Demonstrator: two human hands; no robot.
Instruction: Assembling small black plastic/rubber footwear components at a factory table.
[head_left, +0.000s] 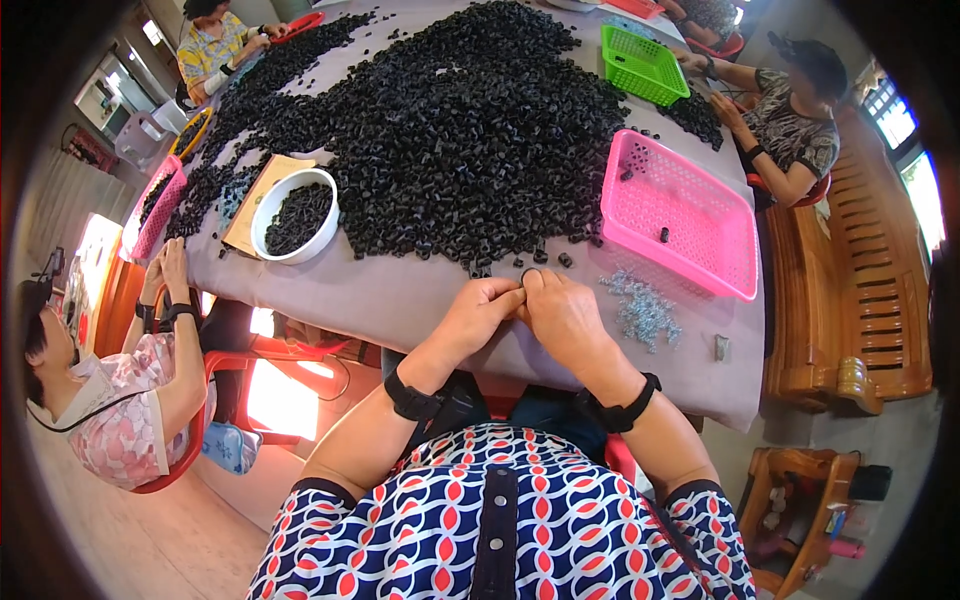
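My left hand (pixel 484 316) and my right hand (pixel 565 314) meet at the near edge of the table, fingertips pinched together. Between them a small black plastic piece (pixel 526 275) shows in part; the fingers cover most of it. Just beyond my hands spreads a large heap of small black plastic pieces (pixel 470 130), with a few loose ones at its front edge. Right of my right hand lies a little pile of clear bluish small parts (pixel 645 308). Behind that pile stands a pink basket (pixel 690 260) with only a few black pieces in it.
A white bowl (pixel 328 230) of dark, thin pieces stands on the left, partly on a cardboard sheet (pixel 245 225). A green basket (pixel 650 85) is at the far right. Several people sit around the table. A wooden bench (pixel 865 250) stands on the right.
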